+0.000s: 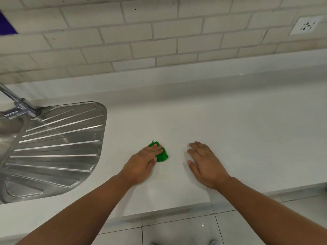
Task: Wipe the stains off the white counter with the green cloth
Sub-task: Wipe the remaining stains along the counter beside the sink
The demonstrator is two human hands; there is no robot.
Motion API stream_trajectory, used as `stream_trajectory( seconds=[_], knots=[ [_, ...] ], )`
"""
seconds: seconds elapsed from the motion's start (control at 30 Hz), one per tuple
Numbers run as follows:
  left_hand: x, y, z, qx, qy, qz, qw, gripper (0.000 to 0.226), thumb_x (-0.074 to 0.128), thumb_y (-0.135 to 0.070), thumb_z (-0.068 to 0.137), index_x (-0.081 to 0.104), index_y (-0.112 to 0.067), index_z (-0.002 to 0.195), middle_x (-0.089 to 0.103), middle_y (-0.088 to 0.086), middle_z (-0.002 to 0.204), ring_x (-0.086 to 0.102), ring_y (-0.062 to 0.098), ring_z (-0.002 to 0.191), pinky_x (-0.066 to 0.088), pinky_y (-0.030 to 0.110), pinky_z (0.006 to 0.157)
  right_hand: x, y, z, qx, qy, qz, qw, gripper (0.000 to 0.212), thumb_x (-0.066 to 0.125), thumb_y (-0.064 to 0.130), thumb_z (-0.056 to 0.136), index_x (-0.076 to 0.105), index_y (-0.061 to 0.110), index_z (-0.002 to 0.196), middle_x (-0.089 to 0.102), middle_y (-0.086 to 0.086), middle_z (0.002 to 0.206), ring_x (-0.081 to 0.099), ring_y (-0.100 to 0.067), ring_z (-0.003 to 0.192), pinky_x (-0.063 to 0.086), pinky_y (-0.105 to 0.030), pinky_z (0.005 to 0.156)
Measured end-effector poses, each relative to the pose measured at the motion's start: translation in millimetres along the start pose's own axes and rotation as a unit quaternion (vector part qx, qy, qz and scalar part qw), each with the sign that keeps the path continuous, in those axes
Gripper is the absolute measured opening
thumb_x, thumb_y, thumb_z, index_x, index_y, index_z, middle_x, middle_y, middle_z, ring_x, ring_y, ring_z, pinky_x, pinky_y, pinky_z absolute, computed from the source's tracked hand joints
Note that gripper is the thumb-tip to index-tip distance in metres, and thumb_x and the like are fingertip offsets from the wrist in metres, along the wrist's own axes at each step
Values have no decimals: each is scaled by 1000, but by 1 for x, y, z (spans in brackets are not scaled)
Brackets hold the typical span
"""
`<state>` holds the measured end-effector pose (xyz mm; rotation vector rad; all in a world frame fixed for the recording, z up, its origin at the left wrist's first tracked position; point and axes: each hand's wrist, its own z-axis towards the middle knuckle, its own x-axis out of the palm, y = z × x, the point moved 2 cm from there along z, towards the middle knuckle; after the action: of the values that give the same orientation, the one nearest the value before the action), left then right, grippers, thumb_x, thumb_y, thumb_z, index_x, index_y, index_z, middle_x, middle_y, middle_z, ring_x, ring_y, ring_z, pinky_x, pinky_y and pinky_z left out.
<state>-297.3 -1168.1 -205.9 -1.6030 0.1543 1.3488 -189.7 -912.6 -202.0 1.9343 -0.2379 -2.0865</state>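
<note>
white counter (221, 129) bears bunched green cloth (161, 154).

The light is soft, even and rather dim, with a greyish cast over the white worktop (230, 129). It appears to come from above. Only faint, diffuse shadows lie beside the left hand (143, 163) and the right hand (205, 161). Bright streaks of glare run along the ridges of the steel drainer (58, 144), and a small white glint sits on a floor tile (202, 225). The wide lens bows the courses of the tiled wall (159, 29) and curves the worktop's front edge, stretching things toward the corners. The tap (16, 101) at the left edge is smeared with blur, and the socket (306, 25) looks soft.
</note>
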Motion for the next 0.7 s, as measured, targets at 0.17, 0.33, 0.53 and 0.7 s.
stream_trajectory(
  seconds=[0.17, 0.33, 0.53, 0.7],
  knots=[
    [-3, -28, -41, -130, -97, -77, 984, 35, 45, -17, 102, 57, -27, 134, 56, -12, 137, 49, 0, 127, 36, 23, 110, -8, -4, -3, -29, 34, 18, 999, 57, 24, 45, 100, 46, 14, 142, 33, -3, 157, 20, -21, 147, 14, -40, 122],
    [-20, -27, -94, -371, -278, -43, 885, 37, 39, -28, 104, 50, -30, 139, 66, 7, 118, 59, 25, 97, 47, 35, 86, -21, -32, -12, -50, 48, 12, 998, 60, 20, 48, 99, 45, 14, 143, 33, -3, 157, 19, -20, 148, 15, -41, 122],
    [-9, -17, -114, -447, -244, 92, 856, 45, 36, -21, 103, 39, -18, 147, 36, 8, 155, 31, 27, 143, 31, 48, 114, -37, -74, -35, -47, 45, 8, 998, 63, 19, 49, 98, 43, 14, 145, 33, -3, 157, 20, -19, 147, 13, -39, 122],
    [13, -46, -73, -443, -245, 108, 856, 46, 34, -16, 102, 36, -10, 148, 32, 10, 156, 23, 28, 146, 22, 45, 119, -47, -102, -56, -41, 44, 8, 998, 66, 17, 49, 97, 41, 14, 147, 32, -2, 157, 20, -19, 147, 9, -36, 122]
  ],
)
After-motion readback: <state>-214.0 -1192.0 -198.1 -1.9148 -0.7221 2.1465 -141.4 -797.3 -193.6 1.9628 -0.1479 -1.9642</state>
